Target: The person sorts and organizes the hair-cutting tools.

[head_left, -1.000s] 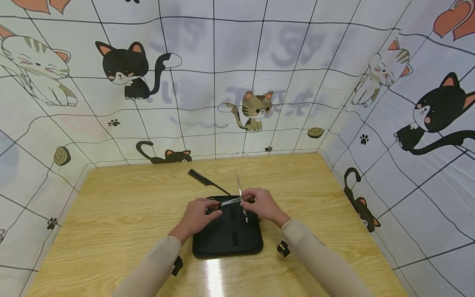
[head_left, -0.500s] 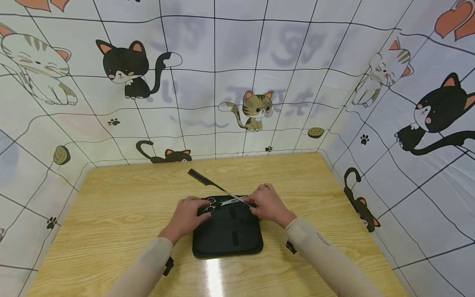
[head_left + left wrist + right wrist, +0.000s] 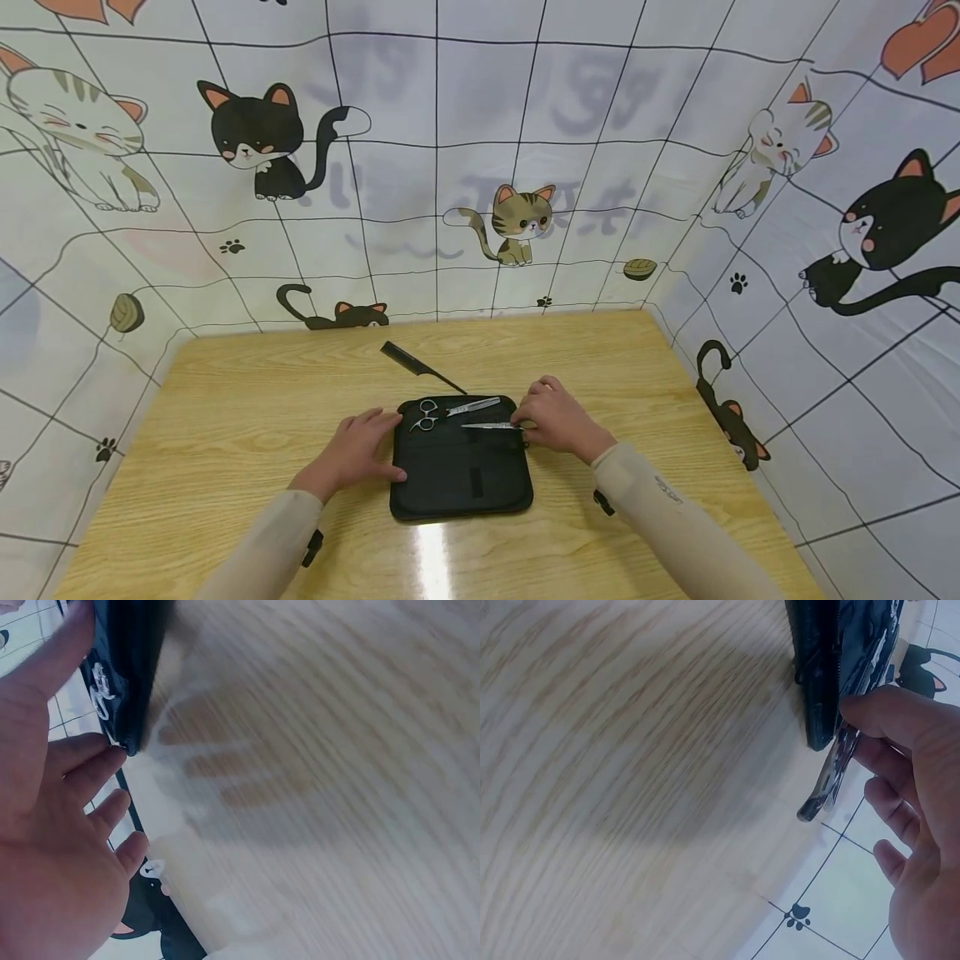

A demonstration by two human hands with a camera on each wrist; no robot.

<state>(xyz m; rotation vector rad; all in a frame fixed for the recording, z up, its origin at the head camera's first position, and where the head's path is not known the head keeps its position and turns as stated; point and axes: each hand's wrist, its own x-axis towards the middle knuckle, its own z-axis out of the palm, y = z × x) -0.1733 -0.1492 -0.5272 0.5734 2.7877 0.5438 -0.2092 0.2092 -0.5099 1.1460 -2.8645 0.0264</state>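
Observation:
A flat black case [image 3: 442, 479] lies on the wooden table. Across its upper part rests one pair of silver scissors [image 3: 472, 406], finger rings to the left. My right hand [image 3: 558, 423] is at the case's right edge and pinches a second pair of scissors [image 3: 487, 426] between thumb and fingers. Their slim blades point left over the case. In the right wrist view, the handle end [image 3: 826, 784] sticks out past the case's edge. My left hand [image 3: 352, 454] touches the case's left edge, thumb and fingers spread and relaxed.
A black tail comb [image 3: 408, 360] lies just behind the case, its thin tail pointing toward the case's back edge. A cat-print curtain [image 3: 390, 183] encloses the back and sides of the table [image 3: 262, 400].
My right hand has turned the scissors from pointing away to pointing left, and lowered them over the case. My left hand has moved off the other scissors to the case's left edge.

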